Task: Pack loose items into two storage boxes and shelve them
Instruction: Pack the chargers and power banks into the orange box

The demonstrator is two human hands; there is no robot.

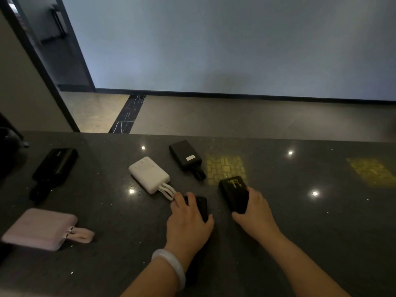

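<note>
The left hand (pixel 188 219) lies over a small black power bank (pixel 201 207) flat on the dark worktop (pixel 321 232), fingers curled round its far end and thumb at its near side, so it grips that one. The right hand (pixel 254 209) wraps round the near end of a second black power bank (pixel 234 192), whose far end tilts up off the surface. The hands sit near each other but apart, a pale bangle (pixel 171 266) on the left wrist.

Just beyond the left fingers lies a white power bank (pixel 149 174) with short white cables (pixel 168 191) looped at its near end. Further back sits a black power bank (pixel 185 155) with a stub cable and a small pale label (pixel 190 157), too blurred to read. Far left are another black one (pixel 55 163) and, nearer, a pink one (pixel 39 229) with a strap. No brand is legible anywhere.

These look like stiff, dense blocks with smooth, probably slippery shells; I would take each across its short sides rather than by the cables, which could flex and let the body swing. No storage boxes are in view, so packing seems barely begun.
</note>
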